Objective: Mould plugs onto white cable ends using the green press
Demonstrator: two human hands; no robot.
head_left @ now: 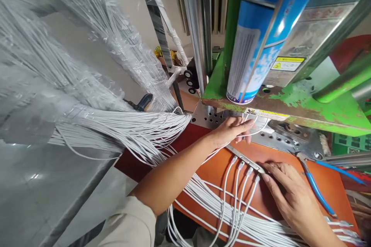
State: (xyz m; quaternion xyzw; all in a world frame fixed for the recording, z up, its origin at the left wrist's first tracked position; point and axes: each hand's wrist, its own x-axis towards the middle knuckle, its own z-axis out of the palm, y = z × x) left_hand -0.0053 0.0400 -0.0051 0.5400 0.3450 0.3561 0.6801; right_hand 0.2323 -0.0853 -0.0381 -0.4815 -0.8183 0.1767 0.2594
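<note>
Several white cables (232,216) lie across an orange work board (313,185), and a few of their metal-tipped connectors (245,168) sit in a line along a narrow steel strip (245,158). My right hand (290,189) rests flat on the board, fingertips against the strip's end. My left hand (228,131) lies above a perforated steel plate (208,117), fingers curled around a thin white cable (257,132). Blue-handled pliers (317,187) lie just right of my right hand. A large plastic-wrapped white cable bundle (87,85) fans out behind my left forearm.
A green press machine (290,112) overhangs the plate, with a blue aerosol can (257,34) standing on its ledge. A metal pipe frame (156,19) rises behind the bundle. A grey table top (49,189) fills the lower left.
</note>
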